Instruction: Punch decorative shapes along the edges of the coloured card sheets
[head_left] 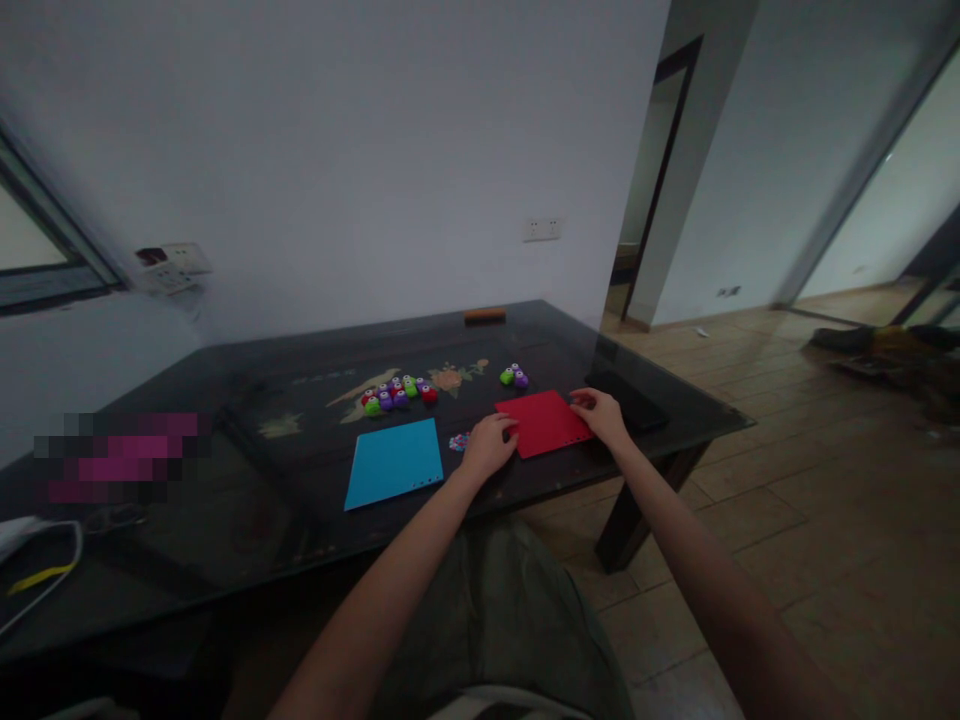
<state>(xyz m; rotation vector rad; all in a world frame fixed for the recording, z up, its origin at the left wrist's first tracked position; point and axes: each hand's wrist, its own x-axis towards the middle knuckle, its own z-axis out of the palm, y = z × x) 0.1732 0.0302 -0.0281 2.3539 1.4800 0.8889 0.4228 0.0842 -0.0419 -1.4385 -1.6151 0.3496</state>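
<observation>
A red sheet (544, 422) lies on the dark glossy table (247, 510). At its left edge rests my left hand (491, 446), fingers curled and touching the sheet; whether it pinches the edge is too small to tell. My right hand (600, 413) is at the right edge, thumb and fingers bent close to it. A blue sheet (395, 462) lies further left, with a small colourful patterned item (459, 441) between the sheets, partly behind my left hand. Several red, green and purple toys with eyes (397, 394) are grouped behind the blue sheet. Green and purple ones (514, 377) sit behind the red sheet.
A brown block (484, 315) lies at the table's back edge. A dark flat object (626, 395) is right of my right hand. At the left are a pixelated pink item (131, 455) and a white cable (77, 545). The wall (375, 180) stands behind.
</observation>
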